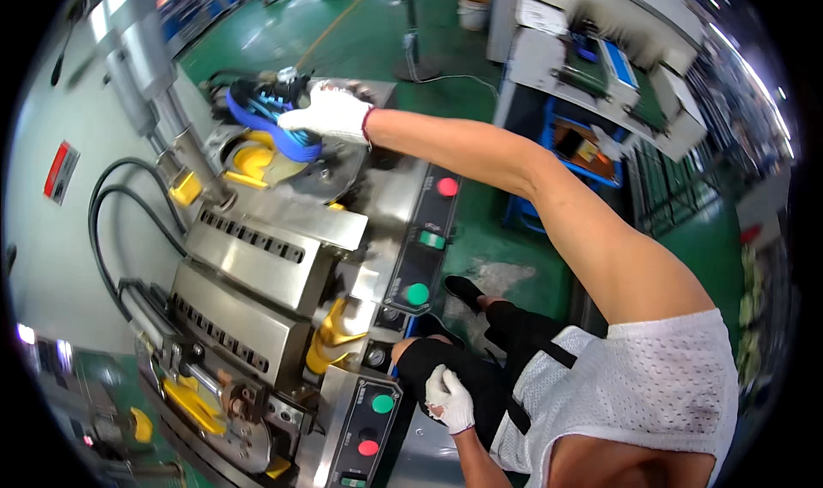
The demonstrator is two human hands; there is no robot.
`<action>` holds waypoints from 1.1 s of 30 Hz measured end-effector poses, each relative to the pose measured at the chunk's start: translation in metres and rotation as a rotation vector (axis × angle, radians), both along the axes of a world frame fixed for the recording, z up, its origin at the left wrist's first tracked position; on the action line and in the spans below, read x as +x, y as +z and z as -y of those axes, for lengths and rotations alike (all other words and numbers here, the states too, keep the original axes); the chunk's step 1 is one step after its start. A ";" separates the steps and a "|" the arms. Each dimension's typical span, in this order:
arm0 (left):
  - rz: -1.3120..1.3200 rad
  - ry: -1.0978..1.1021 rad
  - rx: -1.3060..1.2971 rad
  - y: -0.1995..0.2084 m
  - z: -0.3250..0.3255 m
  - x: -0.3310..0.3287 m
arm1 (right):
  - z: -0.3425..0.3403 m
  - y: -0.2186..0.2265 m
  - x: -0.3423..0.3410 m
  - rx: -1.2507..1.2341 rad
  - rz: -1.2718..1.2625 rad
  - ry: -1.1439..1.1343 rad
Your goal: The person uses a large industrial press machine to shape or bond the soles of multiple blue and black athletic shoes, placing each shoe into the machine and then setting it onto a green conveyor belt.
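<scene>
My right hand (337, 115), in a white glove, reaches out to the far end of the machine. It is closed on a shoe (267, 118) with a dark upper and a bright blue sole. The shoe is tilted above a yellow mould (255, 157) on a round metal plate; the fingers behind it are partly hidden. My left hand (449, 399), also white-gloved, rests by my thigh with its fingers curled in, and nothing shows in it.
Two slotted metal blocks (244, 257) stand mid-machine, with yellow forms (334, 338) beside them. Control panels with a green button (417, 294) and a red button (368, 447) line the near edge. Black hoses (99, 222) loop behind. A blue crate (587, 167) stands under another machine.
</scene>
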State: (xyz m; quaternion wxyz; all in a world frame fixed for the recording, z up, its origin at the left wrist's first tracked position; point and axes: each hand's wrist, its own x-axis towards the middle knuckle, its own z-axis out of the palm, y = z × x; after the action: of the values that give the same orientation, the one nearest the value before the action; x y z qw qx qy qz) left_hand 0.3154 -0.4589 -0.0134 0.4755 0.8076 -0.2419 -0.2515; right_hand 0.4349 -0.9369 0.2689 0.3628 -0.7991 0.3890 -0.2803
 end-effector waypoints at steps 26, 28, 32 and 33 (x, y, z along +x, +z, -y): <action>0.277 -0.138 0.213 0.031 0.041 -0.043 | 0.145 -0.070 -0.813 -0.048 -0.659 -1.212; 0.373 -0.200 0.281 0.031 0.045 -0.042 | 0.169 -0.089 -0.857 -0.173 -0.684 -1.337; 0.267 -0.085 0.328 0.040 0.043 -0.042 | 0.208 -0.104 -0.862 -0.167 -0.723 -1.304; 0.196 -0.031 0.360 0.041 0.045 -0.044 | 0.212 -0.108 -0.862 -0.185 -0.686 -1.303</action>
State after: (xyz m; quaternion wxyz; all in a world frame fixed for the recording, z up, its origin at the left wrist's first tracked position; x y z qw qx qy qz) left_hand 0.2712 -0.5039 0.0280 0.2939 0.8963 -0.2504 -0.2181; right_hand -0.4275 -1.1485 0.1613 -0.0879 -0.4763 0.8505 -0.2049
